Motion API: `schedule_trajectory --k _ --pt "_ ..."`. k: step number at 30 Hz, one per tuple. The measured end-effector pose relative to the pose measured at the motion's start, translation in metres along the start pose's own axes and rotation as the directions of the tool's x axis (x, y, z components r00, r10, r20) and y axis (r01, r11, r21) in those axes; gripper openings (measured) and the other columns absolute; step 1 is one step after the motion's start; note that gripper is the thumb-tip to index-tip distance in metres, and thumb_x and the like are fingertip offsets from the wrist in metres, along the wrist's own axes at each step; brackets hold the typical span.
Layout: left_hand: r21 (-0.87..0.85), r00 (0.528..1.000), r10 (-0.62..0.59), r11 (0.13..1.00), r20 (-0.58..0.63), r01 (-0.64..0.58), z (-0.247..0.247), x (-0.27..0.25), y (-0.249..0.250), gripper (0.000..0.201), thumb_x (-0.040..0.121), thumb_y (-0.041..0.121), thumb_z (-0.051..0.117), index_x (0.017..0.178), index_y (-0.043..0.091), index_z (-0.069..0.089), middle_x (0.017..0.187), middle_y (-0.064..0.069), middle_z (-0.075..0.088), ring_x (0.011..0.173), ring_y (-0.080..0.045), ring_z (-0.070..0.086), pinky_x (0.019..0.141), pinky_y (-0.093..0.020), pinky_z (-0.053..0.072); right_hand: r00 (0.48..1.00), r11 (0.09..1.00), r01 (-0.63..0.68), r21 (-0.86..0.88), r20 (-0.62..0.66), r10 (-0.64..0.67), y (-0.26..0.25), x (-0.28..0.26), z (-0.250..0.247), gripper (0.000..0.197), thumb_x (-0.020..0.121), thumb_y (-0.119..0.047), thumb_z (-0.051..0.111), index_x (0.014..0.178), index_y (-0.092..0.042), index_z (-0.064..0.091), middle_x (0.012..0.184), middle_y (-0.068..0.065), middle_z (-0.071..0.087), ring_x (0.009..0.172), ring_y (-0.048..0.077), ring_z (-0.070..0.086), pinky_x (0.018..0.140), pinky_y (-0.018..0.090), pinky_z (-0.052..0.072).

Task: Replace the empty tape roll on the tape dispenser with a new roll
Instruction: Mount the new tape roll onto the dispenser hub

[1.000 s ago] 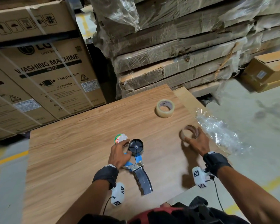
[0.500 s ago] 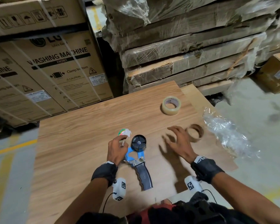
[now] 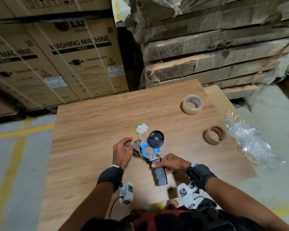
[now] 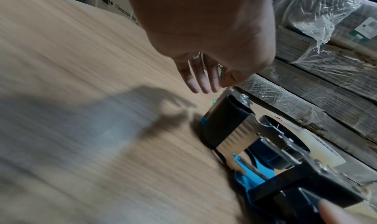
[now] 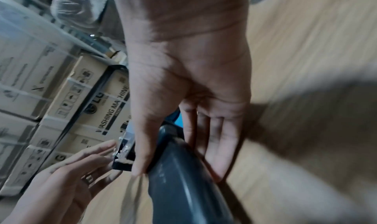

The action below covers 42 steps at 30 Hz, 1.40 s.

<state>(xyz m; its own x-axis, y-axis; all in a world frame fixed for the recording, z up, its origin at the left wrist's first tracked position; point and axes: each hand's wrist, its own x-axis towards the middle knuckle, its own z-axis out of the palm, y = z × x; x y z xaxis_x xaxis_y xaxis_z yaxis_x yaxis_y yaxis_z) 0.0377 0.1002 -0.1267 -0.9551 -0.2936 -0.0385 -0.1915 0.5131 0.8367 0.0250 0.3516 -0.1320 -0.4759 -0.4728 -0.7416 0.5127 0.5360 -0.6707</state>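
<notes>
The tape dispenser point(image 3: 151, 151) lies on the wooden board point(image 3: 90, 124), with a blue frame, a bare black hub point(image 3: 156, 138) and a dark handle point(image 3: 160, 176). My right hand point(image 3: 158, 167) grips the handle point(image 5: 179, 179), thumb on one side and fingers on the other. My left hand point(image 3: 128, 145) is at the dispenser's front end, its fingers point(image 4: 200, 80) straight just above the serrated blade point(image 4: 212, 104). The empty brown core point(image 3: 214, 135) lies to the right. The new clear roll point(image 3: 192, 105) lies farther back.
A round red-and-green sticker point(image 3: 140, 129) lies just beyond the dispenser. Crumpled clear plastic wrap point(image 3: 247, 140) covers the board's right edge. Washing machine cartons point(image 3: 83, 60) stand behind on the left. Wrapped wooden planks point(image 3: 223, 55) are stacked behind on the right.
My right hand let go of the empty core, left it on the board and came left onto the dispenser handle. My left hand loosened its hold on the dispenser's front.
</notes>
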Motion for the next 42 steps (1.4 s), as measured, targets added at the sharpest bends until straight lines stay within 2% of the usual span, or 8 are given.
schedule_trajectory --k 5,8,11,15,21,27,31,42 --pt "-0.067 0.997 -0.078 0.995 0.028 0.080 -0.005 -0.006 -0.015 0.024 0.083 0.012 0.065 0.104 0.017 0.075 0.086 0.005 0.076 0.082 -0.009 0.071 0.080 -0.029 0.060 0.946 0.837 -0.176 0.518 0.324 -0.002 0.006 0.014 0.035 0.018 0.093 -0.020 0.073 0.100 -0.005 0.066 0.090 0.008 0.067 0.083 0.021 0.066 0.078 0.031 0.057" --pt "-0.112 0.985 -0.164 0.979 0.048 0.168 -0.005 -0.007 -0.022 0.023 0.081 0.019 0.062 0.099 0.025 0.075 0.083 0.007 0.077 0.076 -0.011 0.072 0.079 -0.032 0.060 0.975 0.779 -0.169 0.604 0.219 0.041 0.003 0.021 0.050 0.004 0.093 -0.006 0.064 0.096 -0.006 0.067 0.100 0.014 0.074 0.089 0.023 0.073 0.082 0.031 0.059" --pt "-0.164 0.970 -0.220 0.958 0.103 0.235 -0.007 -0.006 -0.029 0.021 0.079 0.023 0.064 0.096 0.029 0.073 0.082 0.009 0.077 0.074 -0.008 0.072 0.081 -0.033 0.059 0.991 0.711 -0.104 0.696 0.131 0.017 -0.006 0.021 0.059 0.004 0.093 -0.010 0.066 0.092 -0.007 0.064 0.078 0.004 0.068 0.063 0.013 0.065 0.064 0.023 0.056" --pt "-0.367 0.926 -0.316 0.853 0.205 0.372 -0.014 -0.002 -0.026 0.039 0.077 0.031 0.067 0.114 0.019 0.070 0.085 -0.001 0.078 0.076 -0.018 0.072 0.079 -0.038 0.059 0.996 0.715 0.027 0.699 -0.078 0.038 -0.032 0.018 0.066 0.018 0.095 -0.020 0.067 0.079 -0.015 0.061 0.068 -0.001 0.054 0.050 0.009 0.051 0.046 0.019 0.046" --pt "-0.612 0.816 -0.395 0.540 0.422 0.577 -0.034 0.007 0.014 0.040 0.101 0.035 0.052 0.123 0.002 0.055 0.106 -0.024 0.072 0.089 -0.033 0.074 0.078 -0.040 0.061 0.992 0.622 0.118 0.774 -0.113 -0.049 -0.097 -0.007 0.063 0.021 0.098 -0.014 0.052 0.077 -0.013 0.056 0.062 -0.002 0.052 0.045 0.008 0.049 0.044 0.016 0.043" --pt "-0.781 0.834 -0.258 0.297 0.488 0.549 -0.062 0.023 0.083 0.048 0.091 0.050 0.062 0.103 0.005 0.074 0.082 -0.009 0.061 0.075 -0.020 0.057 0.097 -0.038 0.053 0.967 0.681 0.251 0.688 -0.201 -0.153 -0.172 -0.049 0.060 0.023 0.097 -0.013 0.050 0.075 -0.014 0.055 0.058 -0.003 0.053 0.044 0.007 0.047 0.043 0.016 0.041" --pt "-0.809 0.874 -0.215 0.332 0.436 0.485 -0.084 0.024 0.129 0.040 0.091 0.044 0.064 0.106 0.007 0.071 0.103 -0.014 0.077 0.099 -0.022 0.073 0.099 -0.037 0.054 0.950 0.695 0.309 0.649 -0.241 -0.198 -0.195 -0.067 0.062 0.021 0.096 -0.014 0.050 0.076 -0.014 0.053 0.060 -0.001 0.051 0.045 0.008 0.045 0.043 0.016 0.041" --pt "-0.806 0.846 -0.302 0.283 0.439 0.519 -0.089 0.025 0.157 0.032 0.079 0.027 0.081 0.102 0.007 0.071 0.094 -0.011 0.079 0.090 -0.018 0.076 0.086 -0.036 0.060 0.946 0.713 0.318 0.625 -0.262 -0.193 -0.202 -0.086 0.056 0.020 0.095 -0.016 0.053 0.076 -0.012 0.056 0.060 0.000 0.052 0.045 0.008 0.046 0.044 0.017 0.042"
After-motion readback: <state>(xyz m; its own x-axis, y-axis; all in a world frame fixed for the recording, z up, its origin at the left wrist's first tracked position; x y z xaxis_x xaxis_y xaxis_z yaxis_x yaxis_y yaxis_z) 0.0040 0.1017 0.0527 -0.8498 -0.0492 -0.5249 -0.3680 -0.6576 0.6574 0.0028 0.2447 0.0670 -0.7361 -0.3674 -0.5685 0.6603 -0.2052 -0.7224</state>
